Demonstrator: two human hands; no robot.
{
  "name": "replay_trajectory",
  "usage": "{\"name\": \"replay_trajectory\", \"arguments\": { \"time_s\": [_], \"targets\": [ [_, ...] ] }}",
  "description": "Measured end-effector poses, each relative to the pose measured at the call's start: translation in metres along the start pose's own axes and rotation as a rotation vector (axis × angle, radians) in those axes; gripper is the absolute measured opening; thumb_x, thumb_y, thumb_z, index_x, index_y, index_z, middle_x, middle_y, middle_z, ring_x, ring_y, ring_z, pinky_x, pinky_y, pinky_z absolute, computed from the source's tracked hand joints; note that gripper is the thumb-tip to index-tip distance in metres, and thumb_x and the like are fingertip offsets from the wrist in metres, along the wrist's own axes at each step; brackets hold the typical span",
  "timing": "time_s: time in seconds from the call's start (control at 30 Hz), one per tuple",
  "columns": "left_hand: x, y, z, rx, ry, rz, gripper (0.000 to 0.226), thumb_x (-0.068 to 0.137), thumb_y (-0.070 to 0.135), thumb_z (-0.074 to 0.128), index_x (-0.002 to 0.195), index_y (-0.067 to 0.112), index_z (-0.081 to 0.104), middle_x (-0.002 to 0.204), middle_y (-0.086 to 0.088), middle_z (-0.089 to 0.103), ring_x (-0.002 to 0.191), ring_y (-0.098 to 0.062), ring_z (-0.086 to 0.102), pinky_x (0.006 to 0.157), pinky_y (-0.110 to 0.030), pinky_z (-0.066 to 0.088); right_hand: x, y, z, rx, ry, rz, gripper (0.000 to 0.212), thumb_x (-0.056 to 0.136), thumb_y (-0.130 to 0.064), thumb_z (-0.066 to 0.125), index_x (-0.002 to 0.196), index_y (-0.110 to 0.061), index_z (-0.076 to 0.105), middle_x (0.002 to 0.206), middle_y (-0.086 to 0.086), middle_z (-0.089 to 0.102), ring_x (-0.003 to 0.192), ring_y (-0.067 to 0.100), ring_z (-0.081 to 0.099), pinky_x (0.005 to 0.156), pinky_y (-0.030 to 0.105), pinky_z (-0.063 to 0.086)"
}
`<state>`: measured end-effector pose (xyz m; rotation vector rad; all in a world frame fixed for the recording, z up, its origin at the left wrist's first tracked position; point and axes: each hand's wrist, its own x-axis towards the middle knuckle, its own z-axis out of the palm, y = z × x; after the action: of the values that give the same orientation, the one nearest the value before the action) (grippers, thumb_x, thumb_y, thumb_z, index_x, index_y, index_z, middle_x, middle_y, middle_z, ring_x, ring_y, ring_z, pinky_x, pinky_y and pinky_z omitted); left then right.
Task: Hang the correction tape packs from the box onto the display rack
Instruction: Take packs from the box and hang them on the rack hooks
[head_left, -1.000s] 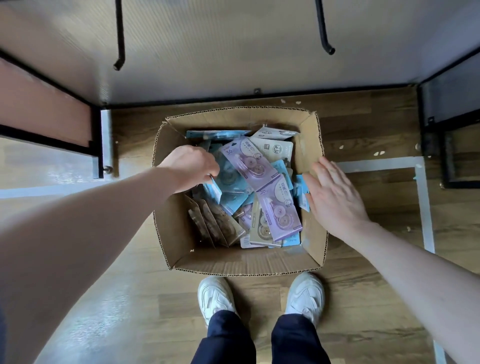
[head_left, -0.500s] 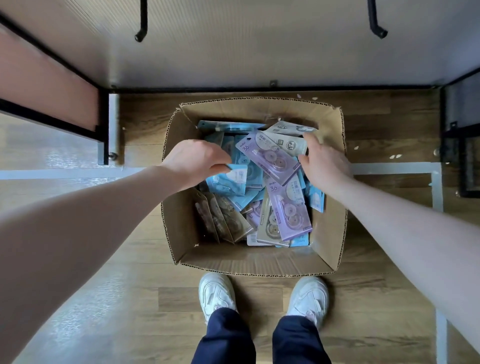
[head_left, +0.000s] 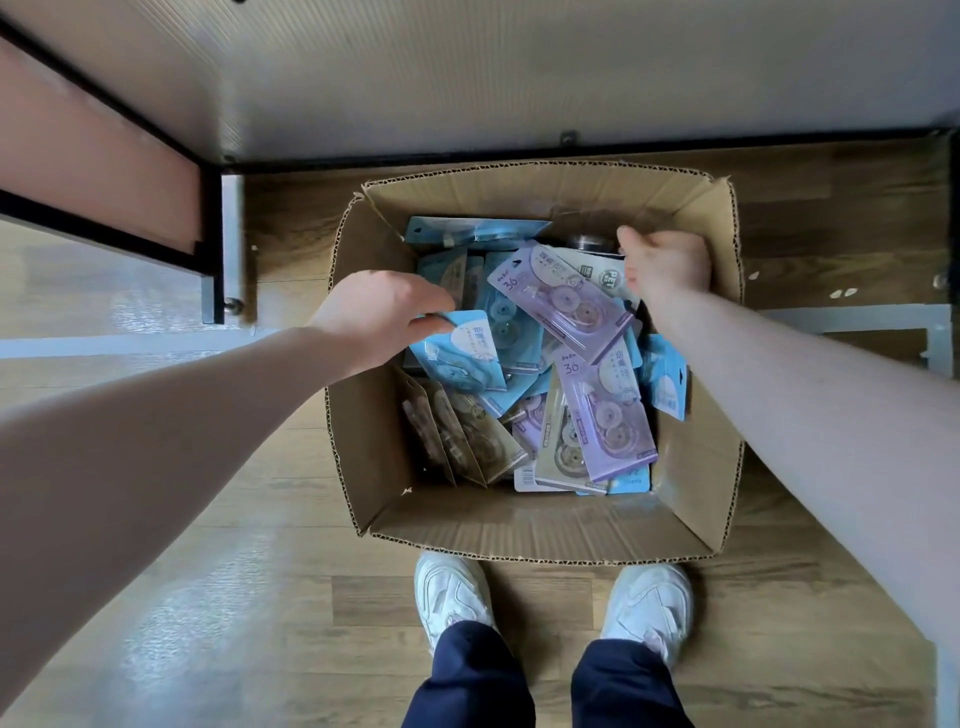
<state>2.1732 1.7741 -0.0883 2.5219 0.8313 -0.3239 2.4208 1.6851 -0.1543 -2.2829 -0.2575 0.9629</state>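
The cardboard box (head_left: 540, 525) sat on the floor at the centre of the frame, packs heaped inside; the left hand (head_left: 379, 317) pinched the upper corner of a blue pack (head_left: 460, 353), whose long axis ran down and to the right, away from the fingers; the right hand (head_left: 667, 267), at the box's upper right, curled over a grey-white pack (head_left: 597, 271), though whether it truly gripped I could not tell; the left seemed readier to lift.

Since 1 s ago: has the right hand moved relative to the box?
Yes. The right hand has gone from the box's right wall in toward its far right corner, and now curls onto the grey pack there.
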Motion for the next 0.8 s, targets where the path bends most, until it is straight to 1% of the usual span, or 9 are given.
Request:
{"name": "replay_trajectory", "arguments": {
  "time_s": [0.07,0.13,0.2,0.3,0.4,0.47,0.53,0.63,0.8],
  "targets": [
    [-0.002,0.003,-0.001,-0.001,0.005,-0.020,0.024,0.092,0.031,0.055,0.107,0.016,0.067,0.104,-0.001,0.066,0.093,-0.024,0.059,0.071,-0.028,0.041,-0.010,-0.002,0.002,-0.006,0.037,0.006,0.019,0.078,-0.030,0.069,0.070,-0.013,0.071,0.066,0.007,0.062,0.066,0.022,0.060,0.069,0.036,0.053],
    [-0.004,0.006,-0.003,0.005,-0.015,-0.032,0.024,0.093,0.032,0.053,0.105,0.016,0.066,0.102,-0.001,0.066,0.092,-0.024,0.059,0.072,-0.031,0.045,-0.018,0.000,0.003,-0.025,0.063,0.029,0.013,0.076,-0.020,0.071,0.085,-0.010,0.074,0.071,0.006,0.066,0.071,0.021,0.065,0.071,0.033,0.054],
    [-0.007,0.009,-0.005,0.012,-0.040,-0.024,0.023,0.093,0.032,0.053,0.104,0.017,0.066,0.100,0.000,0.065,0.091,-0.023,0.058,0.070,-0.030,0.044,-0.023,0.003,0.002,-0.007,0.104,0.082,0.005,0.072,-0.011,0.069,0.076,-0.014,0.070,0.079,0.009,0.069,0.077,0.026,0.068,0.076,0.040,0.057],
    [-0.011,0.016,-0.012,0.016,-0.056,-0.023,0.022,0.094,0.031,0.052,0.105,0.019,0.066,0.101,0.002,0.065,0.091,-0.021,0.058,0.065,-0.026,0.037,-0.026,0.008,-0.008,0.000,0.168,0.145,0.019,0.070,-0.007,0.065,0.068,-0.021,0.052,0.086,0.010,0.068,0.078,0.032,0.068,0.075,0.045,0.057],
    [-0.014,0.024,-0.021,0.024,-0.036,-0.026,0.022,0.094,0.031,0.051,0.105,0.019,0.066,0.100,0.002,0.064,0.090,-0.020,0.057,0.064,-0.025,0.031,-0.044,-0.002,-0.017,-0.057,0.176,0.078,0.033,0.073,-0.005,0.063,0.101,-0.022,0.054,0.102,0.006,0.065,0.089,0.030,0.066,0.079,0.044,0.056],
    [-0.017,0.028,-0.028,0.026,-0.021,-0.033,0.021,0.095,0.031,0.051,0.105,0.019,0.065,0.099,0.002,0.064,0.089,-0.020,0.057,0.063,-0.025,0.030,-0.056,-0.010,-0.024,-0.136,0.179,0.036,0.039,0.078,-0.003,0.061,0.113,-0.016,0.052,0.111,0.006,0.062,0.097,0.028,0.062,0.083,0.036,0.052],
    [-0.020,0.031,-0.036,0.031,-0.018,-0.050,0.022,0.094,0.031,0.051,0.104,0.018,0.065,0.100,0.001,0.064,0.090,-0.021,0.057,0.063,-0.027,0.035,-0.066,-0.018,-0.032,-0.234,0.167,0.013,0.026,0.081,-0.005,0.059,0.106,-0.010,0.058,0.107,0.007,0.064,0.091,0.026,0.060,0.070,0.028,0.044],
    [-0.025,0.035,-0.052,0.018,-0.031,-0.076,0.022,0.094,0.029,0.051,0.105,0.016,0.065,0.103,-0.001,0.065,0.093,-0.024,0.058,0.070,-0.034,0.047,-0.079,-0.031,-0.049,-0.276,0.122,-0.013,0.012,0.081,-0.006,0.055,0.088,-0.008,0.064,0.092,0.009,0.067,0.080,0.026,0.060,0.063,0.027,0.040],
    [-0.033,0.043,-0.087,0.041,-0.008,-0.118,0.021,0.094,0.030,0.051,0.104,0.018,0.065,0.101,0.001,0.065,0.087,-0.021,0.056,0.064,-0.030,0.041,-0.095,-0.058,-0.082,-0.370,0.119,-0.102,0.015,0.079,-0.007,0.053,0.083,0.000,0.067,0.089,0.020,0.067,0.086,0.038,0.062,0.061,0.031,0.043]
  ]
}}
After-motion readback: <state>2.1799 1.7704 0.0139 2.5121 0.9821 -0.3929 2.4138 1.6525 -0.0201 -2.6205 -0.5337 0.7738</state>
